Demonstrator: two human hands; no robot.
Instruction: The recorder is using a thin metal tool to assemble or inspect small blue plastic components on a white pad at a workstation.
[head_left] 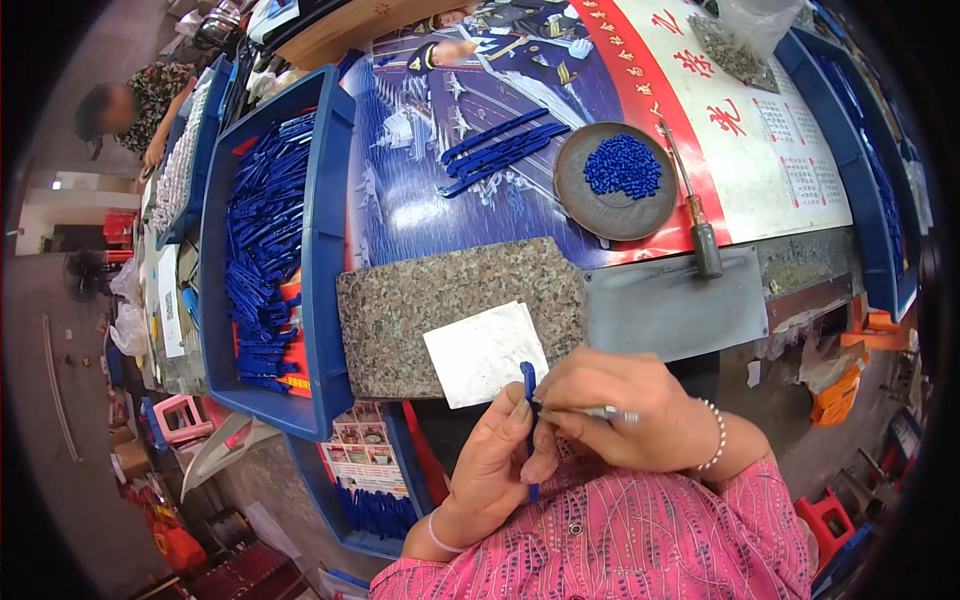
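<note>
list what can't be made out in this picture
- Head: middle of the blue strip, partly behind the left hand.
- Head: tip of the thin tool, obscured by the right hand.
- Head: shape of the blue bits, too small.
- Head: part of the stone slab, under white paper.

At lower centre, the bare left hand (488,455) partly hides a slim blue plastic piece (528,376); the bottom edge cuts off the pink patterned shirt (640,535).
</note>
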